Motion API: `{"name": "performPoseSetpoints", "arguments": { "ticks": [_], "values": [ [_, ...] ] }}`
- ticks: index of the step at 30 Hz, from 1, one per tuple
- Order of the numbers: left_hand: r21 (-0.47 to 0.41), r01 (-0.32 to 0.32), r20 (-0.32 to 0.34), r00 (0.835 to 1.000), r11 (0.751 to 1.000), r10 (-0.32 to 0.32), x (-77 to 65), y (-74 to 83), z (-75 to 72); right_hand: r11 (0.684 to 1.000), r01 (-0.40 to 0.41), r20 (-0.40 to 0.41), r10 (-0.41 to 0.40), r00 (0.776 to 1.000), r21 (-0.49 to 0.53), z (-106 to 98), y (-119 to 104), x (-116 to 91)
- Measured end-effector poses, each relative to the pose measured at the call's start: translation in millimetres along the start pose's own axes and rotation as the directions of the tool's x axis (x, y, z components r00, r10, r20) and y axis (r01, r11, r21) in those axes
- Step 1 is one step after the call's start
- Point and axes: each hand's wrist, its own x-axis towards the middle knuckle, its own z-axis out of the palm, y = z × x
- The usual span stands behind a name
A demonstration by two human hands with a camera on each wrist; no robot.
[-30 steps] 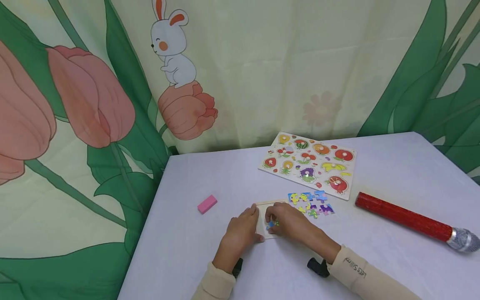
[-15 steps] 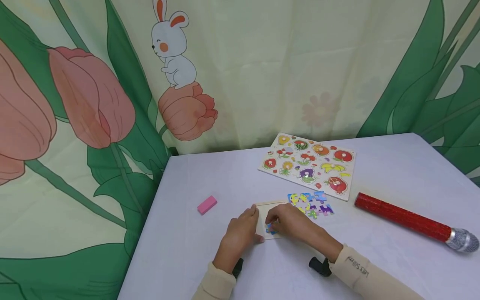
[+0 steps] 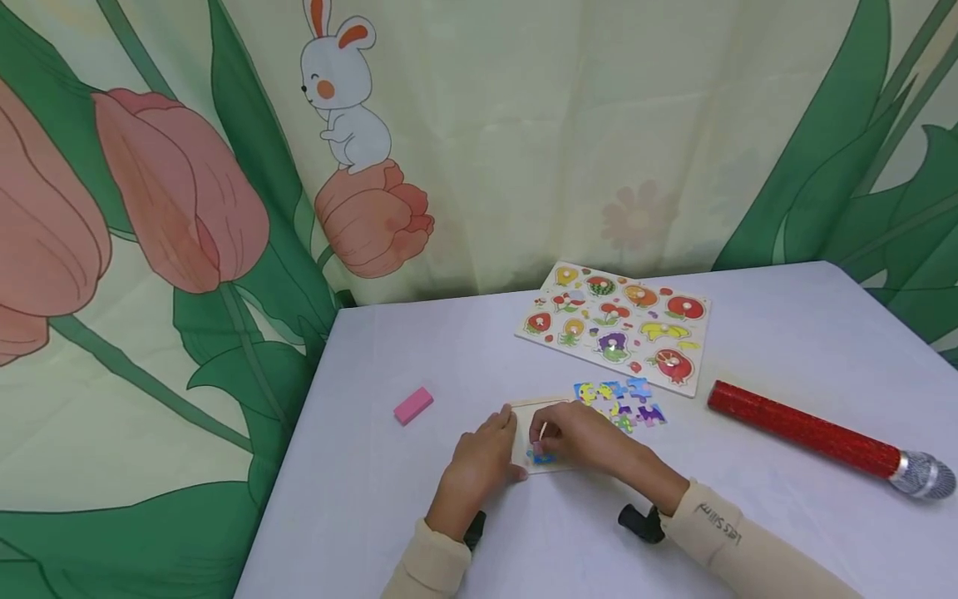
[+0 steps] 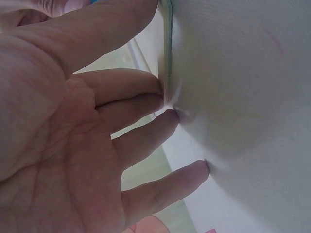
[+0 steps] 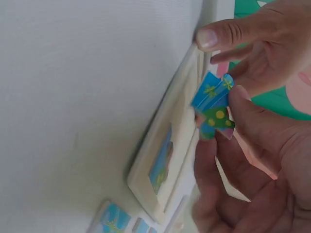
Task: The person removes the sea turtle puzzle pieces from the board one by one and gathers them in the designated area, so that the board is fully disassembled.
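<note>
Between the thumb and fingertips of my right hand [image 3: 576, 433] is a jigsaw puzzle piece [image 5: 214, 107], blue and green with yellow dots and tilted up on edge. It is held over a shallow pale wooden puzzle tray [image 3: 520, 441]. In the right wrist view another jigsaw piece [image 5: 159, 167] lies inside the tray's near corner; the right hand covers much of the tray in the head view. My left hand [image 3: 482, 466] rests along the tray's left side, its fingers [image 4: 150, 138] fairly straight, tips down on the table and the index finger and thumb against the tray.
Several loose jigsaw pieces [image 3: 621, 408] lie just right of the tray. Behind them is a fruit knob puzzle board [image 3: 621, 324]. A red toy microphone [image 3: 808, 433] lies at the right, a pink block [image 3: 413, 406] at the left. A printed curtain [image 3: 524, 150] hangs behind the table.
The right hand's fingers have shifted slightly and turned the puzzle piece over the tray. My left hand has stayed in place beside the tray.
</note>
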Motion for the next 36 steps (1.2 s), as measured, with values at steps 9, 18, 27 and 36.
{"name": "performPoseSetpoints", "arguments": {
  "ticks": [9, 18, 27, 36],
  "values": [
    [-0.007, 0.031, 0.027, 0.999, 1.000, -0.031, 0.6, 3.0, 0.2, 0.989, -0.091, 0.050, 0.086, 0.995, 0.118, -5.7, -3.2, -6.5],
    [-0.018, 0.051, 0.024, 0.998, 0.999, -0.051, 1.7, 5.5, 0.9, 0.971, -0.202, -0.027, 0.207, 0.978, 0.127, -29.1, 11.2, -16.6],
    [-0.031, 0.059, 0.014, 0.998, 0.998, -0.059, -0.1, 6.1, 1.9, 0.932, -0.330, -0.083, 0.344, 0.935, 0.148, -57.0, 40.2, -40.8],
    [-0.025, 0.068, 0.016, 0.998, 0.997, -0.068, 0.3, 7.4, 1.5, 0.881, -0.454, -0.038, 0.462, 0.886, 0.136, -67.8, 64.0, -60.6]
  ]
}}
